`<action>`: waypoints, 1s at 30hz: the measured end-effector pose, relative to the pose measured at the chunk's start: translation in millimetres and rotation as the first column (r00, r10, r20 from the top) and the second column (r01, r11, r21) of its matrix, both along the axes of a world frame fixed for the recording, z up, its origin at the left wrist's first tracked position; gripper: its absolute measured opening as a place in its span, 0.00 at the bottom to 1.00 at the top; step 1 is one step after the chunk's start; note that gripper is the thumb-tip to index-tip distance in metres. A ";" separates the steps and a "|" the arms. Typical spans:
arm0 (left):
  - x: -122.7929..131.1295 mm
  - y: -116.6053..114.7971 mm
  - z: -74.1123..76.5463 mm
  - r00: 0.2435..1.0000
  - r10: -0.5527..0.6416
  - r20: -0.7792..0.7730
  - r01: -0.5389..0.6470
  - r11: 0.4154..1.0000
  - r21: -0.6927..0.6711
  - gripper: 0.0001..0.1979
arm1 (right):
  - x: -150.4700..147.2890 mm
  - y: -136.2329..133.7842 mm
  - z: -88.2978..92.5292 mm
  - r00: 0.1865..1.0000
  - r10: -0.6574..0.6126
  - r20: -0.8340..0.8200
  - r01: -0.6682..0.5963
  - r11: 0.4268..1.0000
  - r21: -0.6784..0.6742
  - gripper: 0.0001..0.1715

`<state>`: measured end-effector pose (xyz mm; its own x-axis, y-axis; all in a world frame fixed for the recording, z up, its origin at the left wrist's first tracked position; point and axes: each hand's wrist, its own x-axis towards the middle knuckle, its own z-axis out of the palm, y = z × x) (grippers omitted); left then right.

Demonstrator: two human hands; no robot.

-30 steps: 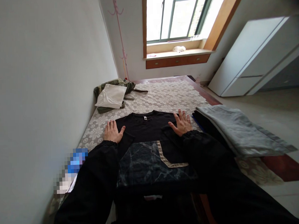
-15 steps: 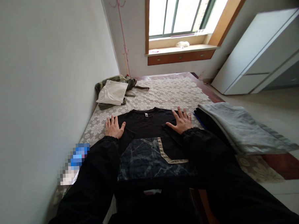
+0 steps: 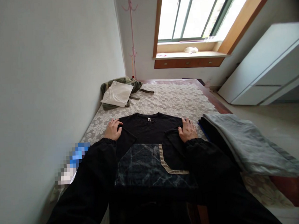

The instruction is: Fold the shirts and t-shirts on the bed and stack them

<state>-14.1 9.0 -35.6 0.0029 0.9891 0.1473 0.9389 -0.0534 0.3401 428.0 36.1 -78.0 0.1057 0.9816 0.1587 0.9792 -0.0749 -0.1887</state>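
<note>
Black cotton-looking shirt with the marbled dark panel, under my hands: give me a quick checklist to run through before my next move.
1. Black shirt with marbled dark panel spread out, panel side up: ok.
2. Small white neck label showing, neckline at the far end: ok.
3. Left hand and right hand resting at opposite side edges of the shirt: ok.
4. Near hem straight: cannot tell; it blends into the dark area between the sleeves.
5. Folded pale grey fabric apart from the shirt: cannot tell fully; there's a gap at the far end, but the right sleeve hides the rest.
6. Olive-green bag away from the shirt: ok.
</note>
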 end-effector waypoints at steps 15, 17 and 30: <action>17.2 -6.3 12.2 0.900 -0.386 0.201 0.403 0.914 -0.051 0.11 | 0.5 7.0 -3.0 0.999 0.021 0.050 -0.018 0.998 -0.063 0.39; 21.7 -7.3 13.2 0.883 -0.417 0.216 0.438 0.897 -0.063 0.11 | -0.5 6.2 0.7 0.998 0.023 0.055 -0.020 0.998 -0.067 0.39; 29.2 -2.4 4.1 0.886 -0.429 0.173 0.443 0.896 -0.044 0.07 | -8.0 -6.1 19.3 0.957 0.277 0.088 -0.276 0.961 -0.022 0.34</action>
